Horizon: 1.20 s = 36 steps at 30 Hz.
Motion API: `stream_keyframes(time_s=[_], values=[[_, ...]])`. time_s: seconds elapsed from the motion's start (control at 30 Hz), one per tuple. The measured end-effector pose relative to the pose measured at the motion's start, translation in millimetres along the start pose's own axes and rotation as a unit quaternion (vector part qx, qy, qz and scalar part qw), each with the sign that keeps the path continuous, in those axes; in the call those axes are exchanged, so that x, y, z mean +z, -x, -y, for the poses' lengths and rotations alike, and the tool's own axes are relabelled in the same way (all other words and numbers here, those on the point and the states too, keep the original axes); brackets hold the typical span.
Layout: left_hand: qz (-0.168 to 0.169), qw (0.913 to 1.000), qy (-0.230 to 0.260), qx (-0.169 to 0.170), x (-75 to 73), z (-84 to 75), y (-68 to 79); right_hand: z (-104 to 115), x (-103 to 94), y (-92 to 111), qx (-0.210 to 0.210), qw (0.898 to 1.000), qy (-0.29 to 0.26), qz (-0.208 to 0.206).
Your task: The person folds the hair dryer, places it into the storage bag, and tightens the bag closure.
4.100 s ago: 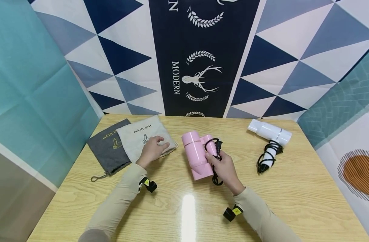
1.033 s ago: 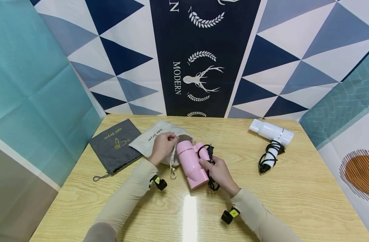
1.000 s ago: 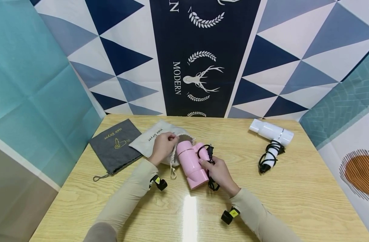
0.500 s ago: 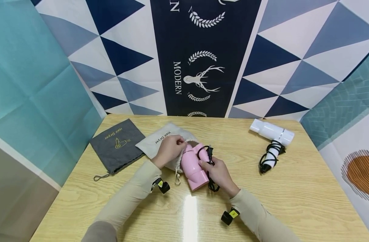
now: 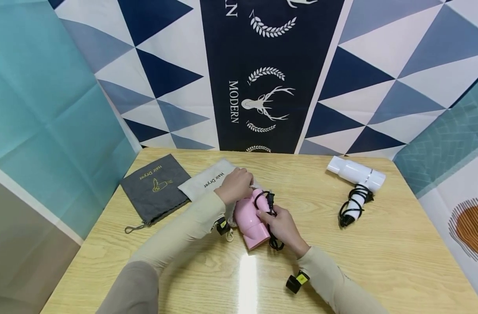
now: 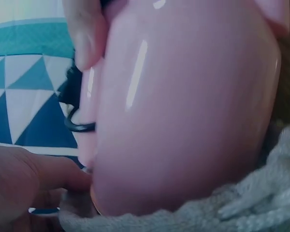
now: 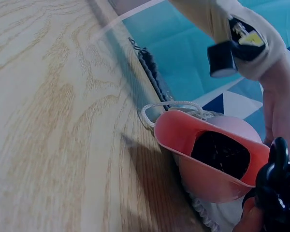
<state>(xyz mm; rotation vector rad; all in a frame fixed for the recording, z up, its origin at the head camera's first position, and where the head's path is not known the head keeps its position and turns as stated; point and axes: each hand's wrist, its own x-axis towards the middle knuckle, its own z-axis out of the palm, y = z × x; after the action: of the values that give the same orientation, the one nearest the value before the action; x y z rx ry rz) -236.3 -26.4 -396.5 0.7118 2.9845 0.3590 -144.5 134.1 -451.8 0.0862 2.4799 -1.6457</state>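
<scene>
My right hand (image 5: 282, 226) grips the handle of a pink hair dryer (image 5: 249, 220), with its black cord (image 5: 276, 240) bunched along the handle. The dryer's barrel end is inside the mouth of a light drawstring bag (image 5: 207, 181) lettered "Hair Dryer". My left hand (image 5: 235, 185) holds the bag's rim; in the left wrist view its thumb and fingers pinch the gathered cloth edge (image 6: 150, 217) beside the barrel. The wide nozzle (image 7: 210, 157) stays outside the bag, facing the right wrist camera. A drawstring loop (image 7: 152, 118) hangs near it.
A dark grey drawstring bag (image 5: 156, 187) lies flat on the wooden table (image 5: 207, 279) at the left. On the right lies a white hair dryer (image 5: 356, 174) with its black cord wound round the handle. A patterned cloth wall (image 5: 258, 78) stands behind the table.
My left hand has shifted from the flat light bag to its mouth and drawn it rightward over the dryer's barrel. The dryer has moved slightly down the table, still in my right hand.
</scene>
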Motion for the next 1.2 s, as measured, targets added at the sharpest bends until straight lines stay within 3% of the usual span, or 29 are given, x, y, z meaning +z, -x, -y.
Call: stream_keyframes(time_s=[0.17,0.37,0.63,0.87,1.03,1.2], values=[[-0.014,0.9984,0.054,-0.012,4.8,3.2,-7.0,-0.5,1.6,-0.6,-0.006,1.000,0.017,-0.004],[-0.009,0.9918,0.127,-0.012,4.5,0.3,-5.6,-3.3,3.0,-6.3,-0.013,0.999,0.038,-0.010],[-0.035,0.9910,0.129,-0.010,5.9,-6.2,-9.3,-2.6,4.3,-11.4,-0.017,0.997,0.053,-0.049],[-0.056,0.9855,0.158,-0.025,9.2,-9.8,-12.2,0.1,6.6,-13.5,-0.049,0.996,0.058,-0.047],[-0.076,0.9824,0.171,0.005,8.3,-16.0,-5.9,0.4,6.5,-18.6,-0.059,0.995,0.067,-0.051],[-0.099,0.9862,0.128,0.035,11.7,-19.8,4.7,-1.0,4.2,-21.1,-0.045,0.995,0.063,-0.056]])
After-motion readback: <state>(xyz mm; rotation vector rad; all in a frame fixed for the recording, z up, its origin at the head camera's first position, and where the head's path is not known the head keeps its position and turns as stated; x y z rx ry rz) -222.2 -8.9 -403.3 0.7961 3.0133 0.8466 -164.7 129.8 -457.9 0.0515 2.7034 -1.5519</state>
